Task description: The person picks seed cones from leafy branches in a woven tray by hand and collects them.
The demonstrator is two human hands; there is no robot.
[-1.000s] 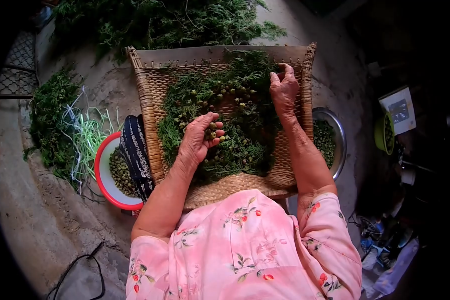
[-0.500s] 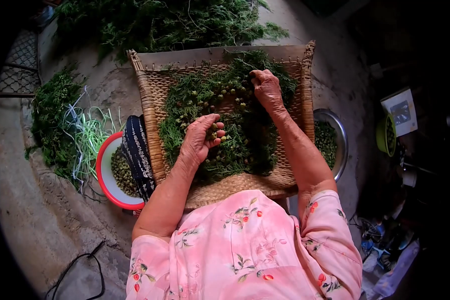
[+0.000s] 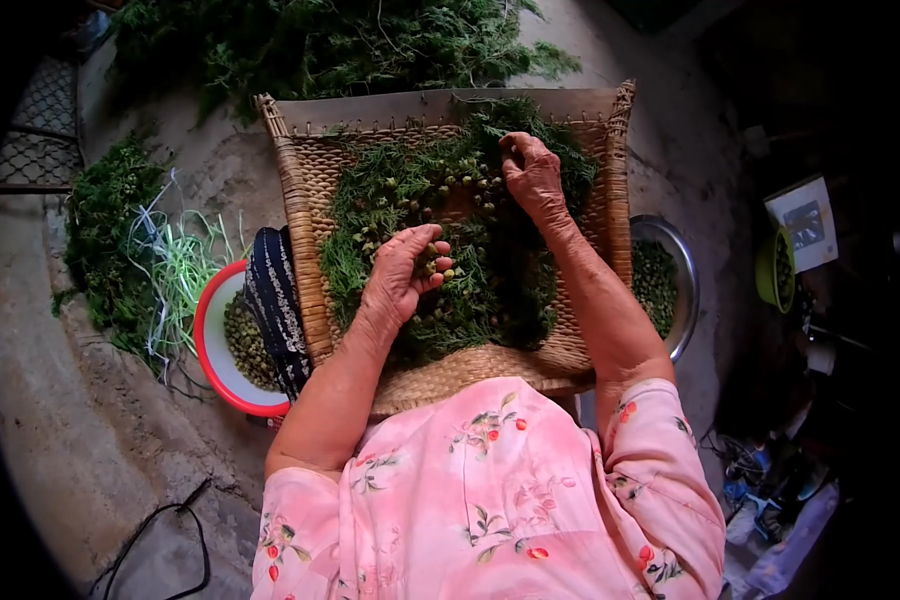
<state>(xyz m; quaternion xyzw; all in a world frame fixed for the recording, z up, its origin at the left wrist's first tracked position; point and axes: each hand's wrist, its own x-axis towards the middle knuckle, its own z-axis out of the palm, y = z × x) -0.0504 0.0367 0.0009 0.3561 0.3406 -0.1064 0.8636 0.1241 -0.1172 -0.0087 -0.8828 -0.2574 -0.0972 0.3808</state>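
Note:
A woven wicker winnowing tray [image 3: 305, 215] lies before me, spread with green conifer sprigs [image 3: 365, 195] and small round green cones [image 3: 485, 183]. Over the middle of the tray, my left hand [image 3: 403, 268] is turned partly upward, its fingers curled around a few green cones. My right hand [image 3: 534, 178] is at the upper right of the tray, thumb and fingers pinched together at the conifer foliage there. Whatever sits between those fingertips is hidden.
Left of the tray stands a red-rimmed basin [image 3: 210, 345] of cones, partly covered by dark patterned cloth [image 3: 278, 310]. A metal bowl [image 3: 692, 290] with more cones stands right. Conifer branches [image 3: 320, 50] are heaped beyond; pale plastic strings [image 3: 175, 270] lie left.
My right hand has shifted very slightly, its fingers still pinched at the foliage. My left hand keeps its place with the cones. The whole view has moved a touch.

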